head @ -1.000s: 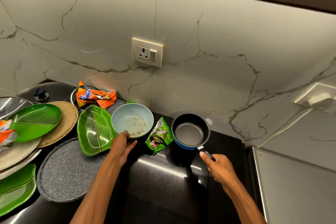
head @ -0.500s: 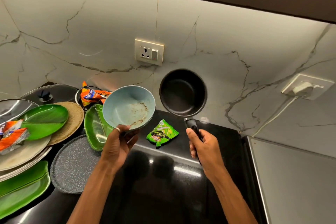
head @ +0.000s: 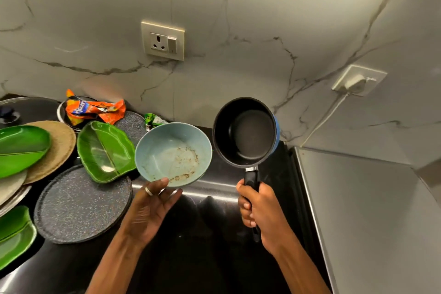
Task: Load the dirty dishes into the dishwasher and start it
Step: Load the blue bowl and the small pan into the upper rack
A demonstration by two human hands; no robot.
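The left hand holds a light blue bowl up in the middle of the frame. The thumb lies on the bowl's near rim and the other fingers go under it. The bowl tips so its open side faces the camera, and brown crumbs stick to the inside.

The right hand is wrapped tight around the black handle of a small pot, just right of the bowl. The handle runs straight down the frame from the pot to the hand. The pot is black inside and blue outside, and its open mouth also faces the camera.

Both are held in the air above the shiny black counter. At the left of the frame sit green leaf plates, a speckled grey plate and an orange snack wrapper. A wall socket is on the marble wall above.
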